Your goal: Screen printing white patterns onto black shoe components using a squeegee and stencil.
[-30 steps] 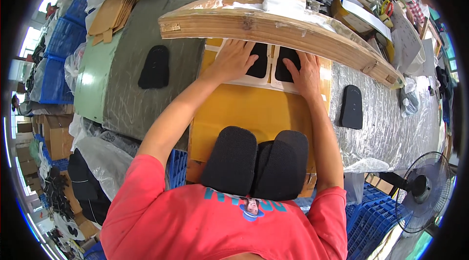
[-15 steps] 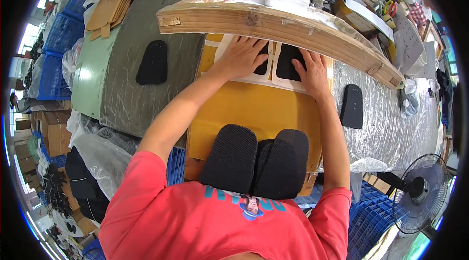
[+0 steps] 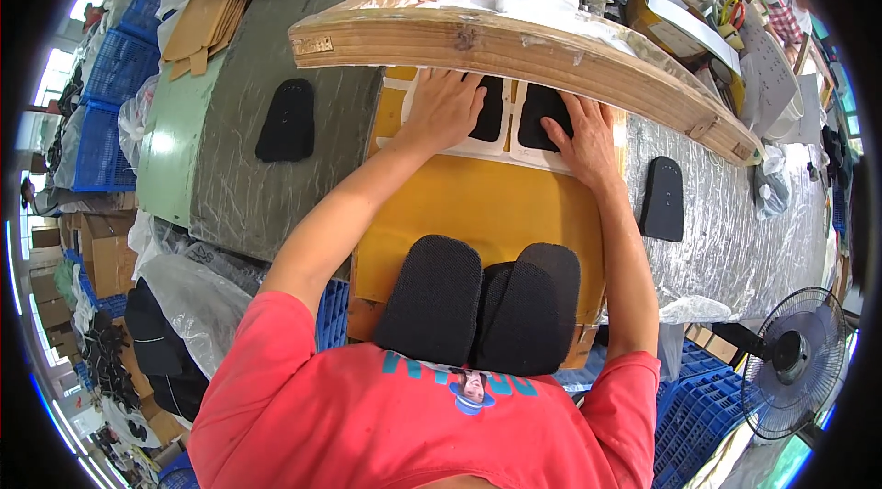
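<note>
Black insole-shaped pieces (image 3: 542, 114) lie in a pale template sheet (image 3: 501, 147) on the yellow board (image 3: 478, 213), just under the curved wooden beam (image 3: 514, 53) that arches over the bench. Both hands are spread flat, palms down, gripping nothing: the left hand (image 3: 443, 108) covers the left side of the sheet beside one black piece (image 3: 488, 110), and the right hand (image 3: 581, 135) presses beside the other. Compared with a second ago, the hands sit in nearly the same spots on the sheet, the left only slightly shifted; the pressing appears to be continuing rather than finished, and the pieces seem seated where they were. Nearer the person than the beam, a pair of textured black pieces (image 3: 478, 301) rests at the board's near edge. Left of the board, a single black piece (image 3: 286, 120) lies on the grey table cover (image 3: 239, 186); right of it, another black piece (image 3: 662, 199) sits on silvery sheeting (image 3: 735, 241). A fan (image 3: 790, 360) stands lower right.
</note>
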